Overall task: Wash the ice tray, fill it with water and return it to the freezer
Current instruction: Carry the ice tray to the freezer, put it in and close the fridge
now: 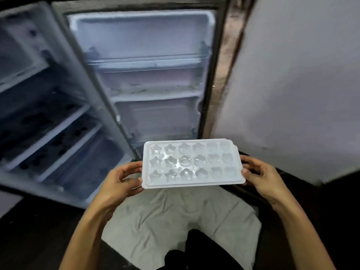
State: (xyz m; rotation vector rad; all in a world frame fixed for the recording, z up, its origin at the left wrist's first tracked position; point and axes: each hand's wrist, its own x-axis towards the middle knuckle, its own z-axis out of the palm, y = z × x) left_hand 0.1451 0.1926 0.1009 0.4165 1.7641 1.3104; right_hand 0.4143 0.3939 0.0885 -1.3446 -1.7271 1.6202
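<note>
A white plastic ice tray [191, 163] with star, flower and heart shaped wells is held level in front of me, below the open fridge. My left hand [121, 181] grips its left short edge, thumb on top and fingers underneath. My right hand [260, 176] grips the right short edge the same way. The wells glisten, and I cannot tell whether they hold water. The fridge interior [44, 121] with its shelves stands at the left.
The open fridge door [148, 75] with its door racks faces me straight ahead. A pale wall [296, 84] rises at the right. A grey cloth mat [167, 215] lies on the dark floor under the tray, near my feet.
</note>
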